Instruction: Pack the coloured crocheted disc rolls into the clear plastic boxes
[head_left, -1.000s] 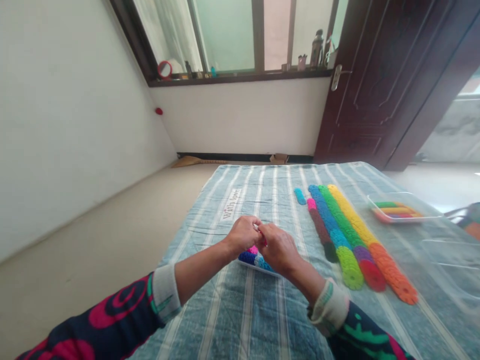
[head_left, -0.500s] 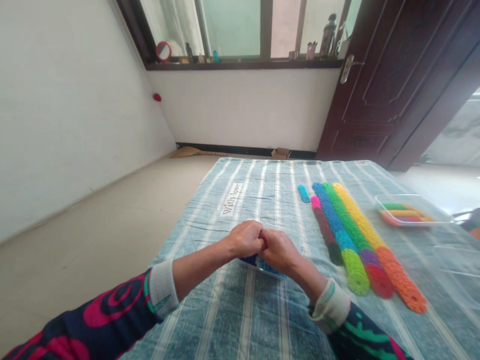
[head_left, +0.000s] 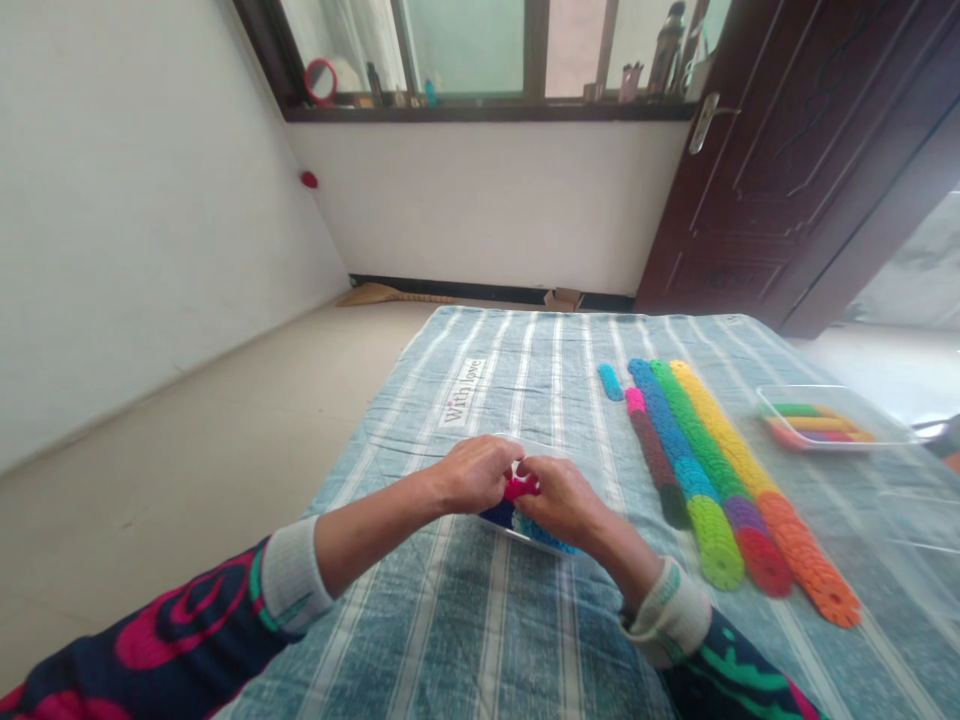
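Over a shallow clear plastic container (head_left: 525,540) at the middle of the table, my left hand (head_left: 480,475) and my right hand (head_left: 561,497) face each other with curled fingers. Between the fingertips shows a red-pink piece (head_left: 520,487), which both hands appear to grip; its exact kind is hidden. Inside the container, dark blue material (head_left: 497,514) lies under my left hand. Light blue material (head_left: 551,538) sits below my right hand. The hands cover much of the container.
On the right lie long overlapping rows of coloured notched discs, including yellow ones (head_left: 709,425) and orange ones (head_left: 810,560). A short light blue stack (head_left: 610,382) is beside them. Farther right stands a clear box (head_left: 885,432) with coloured pieces. A striped cloth (head_left: 420,620) covers the table.
My hands have drawn slightly apart, and more of the red-pink piece shows between them. The whole view has shifted a little. The disc rows stay as they were.
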